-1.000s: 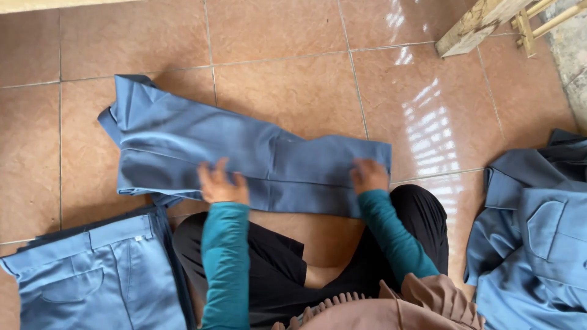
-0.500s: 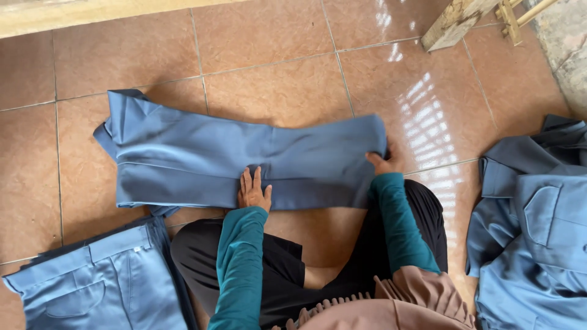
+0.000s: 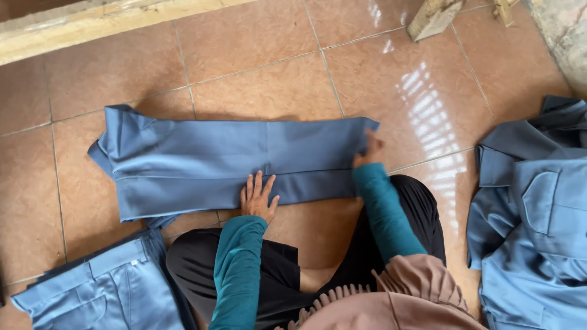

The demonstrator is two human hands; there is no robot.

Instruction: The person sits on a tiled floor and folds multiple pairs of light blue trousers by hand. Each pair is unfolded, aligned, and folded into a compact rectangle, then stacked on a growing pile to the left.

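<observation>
Flat on floor, folded blue trousers (image 3: 232,162), left hand (image 3: 257,197) open pressing near edge, right hand (image 3: 369,150) pinching right end

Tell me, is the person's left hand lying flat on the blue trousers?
Yes, the left hand lies flat, fingers spread, on the near edge of the folded blue trousers on the tiled floor.
</observation>
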